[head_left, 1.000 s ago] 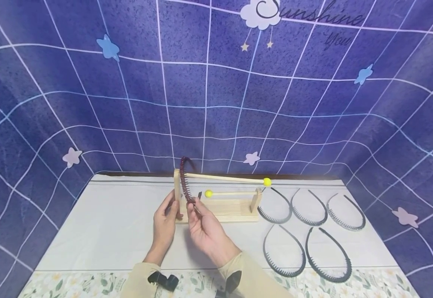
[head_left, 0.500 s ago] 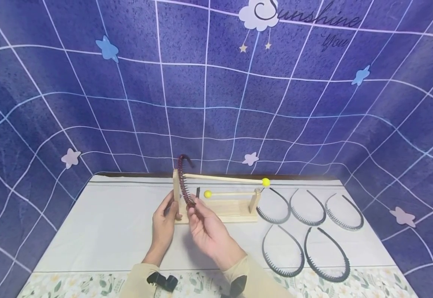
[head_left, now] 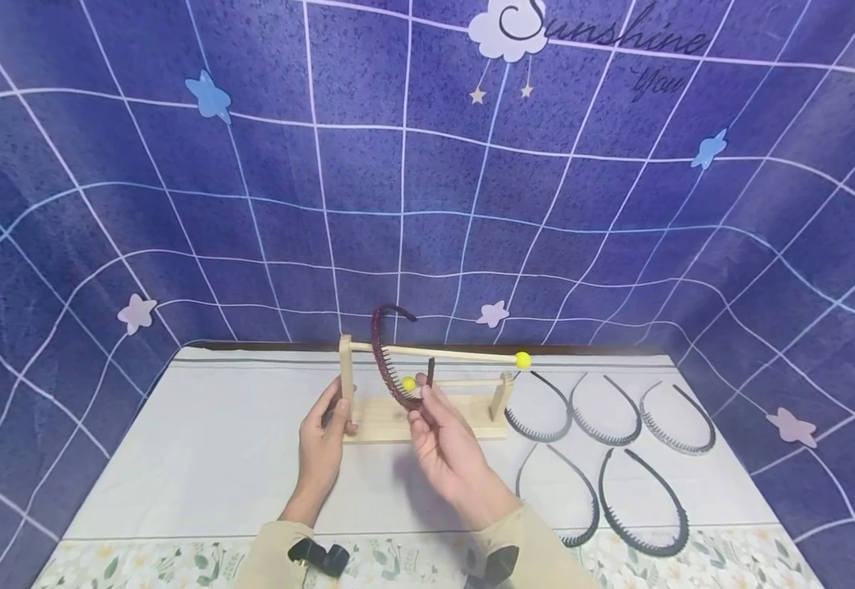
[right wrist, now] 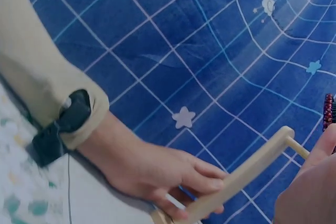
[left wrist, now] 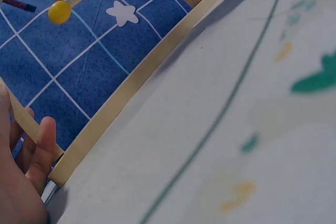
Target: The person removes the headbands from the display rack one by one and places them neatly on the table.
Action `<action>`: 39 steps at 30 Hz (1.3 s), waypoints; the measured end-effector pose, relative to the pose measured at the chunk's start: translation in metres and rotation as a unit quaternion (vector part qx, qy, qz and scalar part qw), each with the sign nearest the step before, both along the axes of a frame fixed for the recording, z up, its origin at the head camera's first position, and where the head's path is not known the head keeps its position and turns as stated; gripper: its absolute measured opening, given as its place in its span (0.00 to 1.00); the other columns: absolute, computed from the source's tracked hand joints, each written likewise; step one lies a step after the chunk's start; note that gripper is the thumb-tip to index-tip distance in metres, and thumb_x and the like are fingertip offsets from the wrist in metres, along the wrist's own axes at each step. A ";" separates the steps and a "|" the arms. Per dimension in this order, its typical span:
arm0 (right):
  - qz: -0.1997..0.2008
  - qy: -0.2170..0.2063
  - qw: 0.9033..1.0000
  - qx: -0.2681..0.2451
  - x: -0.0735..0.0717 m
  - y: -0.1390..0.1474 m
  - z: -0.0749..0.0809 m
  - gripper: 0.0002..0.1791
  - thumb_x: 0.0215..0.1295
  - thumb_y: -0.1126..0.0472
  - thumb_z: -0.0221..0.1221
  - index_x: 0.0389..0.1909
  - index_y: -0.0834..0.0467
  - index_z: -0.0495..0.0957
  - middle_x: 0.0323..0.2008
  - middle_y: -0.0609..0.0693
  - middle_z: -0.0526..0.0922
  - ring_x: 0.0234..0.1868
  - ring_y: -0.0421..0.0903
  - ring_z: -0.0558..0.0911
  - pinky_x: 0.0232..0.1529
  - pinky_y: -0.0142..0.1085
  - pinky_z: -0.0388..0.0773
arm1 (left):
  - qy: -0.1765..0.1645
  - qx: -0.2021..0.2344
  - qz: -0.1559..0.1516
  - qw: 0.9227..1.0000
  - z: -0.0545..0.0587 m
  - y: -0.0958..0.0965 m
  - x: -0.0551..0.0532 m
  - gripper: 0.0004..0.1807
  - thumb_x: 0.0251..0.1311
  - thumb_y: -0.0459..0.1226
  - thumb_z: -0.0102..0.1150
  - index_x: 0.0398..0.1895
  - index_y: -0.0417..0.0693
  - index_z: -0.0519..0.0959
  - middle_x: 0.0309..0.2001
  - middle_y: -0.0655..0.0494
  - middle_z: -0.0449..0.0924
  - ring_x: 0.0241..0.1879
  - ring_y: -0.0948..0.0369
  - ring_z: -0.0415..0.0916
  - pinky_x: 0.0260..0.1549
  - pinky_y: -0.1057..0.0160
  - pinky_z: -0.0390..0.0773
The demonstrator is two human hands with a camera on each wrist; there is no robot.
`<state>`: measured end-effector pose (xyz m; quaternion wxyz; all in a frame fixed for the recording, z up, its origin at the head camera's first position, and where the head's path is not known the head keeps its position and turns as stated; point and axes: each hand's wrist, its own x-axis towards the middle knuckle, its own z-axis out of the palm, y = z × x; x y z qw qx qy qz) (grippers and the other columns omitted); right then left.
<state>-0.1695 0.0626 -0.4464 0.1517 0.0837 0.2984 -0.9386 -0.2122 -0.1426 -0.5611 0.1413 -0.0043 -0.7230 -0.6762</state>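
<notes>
A dark red toothed headband [head_left: 383, 360] is in my right hand [head_left: 456, 458], pinched at its lower curve between thumb and fingers. It stands in front of the upper rod [head_left: 456, 354] of a wooden stand [head_left: 420, 429]; I cannot tell whether it touches that rod. One headband tip [left wrist: 20, 5] shows in the left wrist view, and part of its beaded band [right wrist: 328, 111] at the right wrist view's edge. My left hand [head_left: 322, 446] grips the stand's left upright [head_left: 347, 372], fingers around it low down.
Yellow balls cap the upper rod [head_left: 523, 360] and the lower rod [head_left: 408, 384]. Right of the stand lie several dark headbands [head_left: 644, 540] on the white tablecloth [head_left: 199, 458]; one is partly hidden by my right forearm. A blue patterned curtain [head_left: 287, 204] surrounds the table.
My right hand has moved to the right with the red headband, away from the left upright, and the headband has turned to show more of its open curve. My left hand keeps its place.
</notes>
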 end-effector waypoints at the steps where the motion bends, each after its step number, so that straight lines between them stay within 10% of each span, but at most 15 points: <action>1: -0.002 0.004 1.000 0.005 0.001 0.002 0.000 0.29 0.92 0.61 0.49 0.85 0.62 0.58 0.40 0.47 0.82 0.28 0.32 0.84 0.34 0.15 0.83 | 0.000 -0.002 -0.001 1.000 0.000 0.000 0.000 0.28 0.88 0.47 0.53 0.84 0.51 0.71 0.69 0.44 0.82 0.48 0.53 0.83 0.44 0.72 0.88; 27: -0.058 0.050 0.990 0.119 0.018 0.063 -0.015 0.27 0.90 0.61 0.53 0.84 0.60 0.67 0.30 0.41 0.81 0.27 0.31 0.82 0.29 0.16 0.81 | -0.004 -0.001 -0.008 1.000 0.000 0.000 0.000 0.28 0.88 0.48 0.53 0.84 0.55 0.70 0.70 0.47 0.81 0.54 0.46 0.81 0.46 0.73 0.86; 39: -0.057 0.060 0.977 0.194 0.028 0.101 -0.025 0.30 0.91 0.57 0.53 0.86 0.58 0.64 0.43 0.41 0.79 0.32 0.30 0.79 0.31 0.16 0.79 | -0.005 -0.003 -0.011 1.000 0.001 -0.001 0.002 0.28 0.88 0.49 0.52 0.85 0.56 0.69 0.71 0.48 0.81 0.56 0.49 0.80 0.51 0.74 0.83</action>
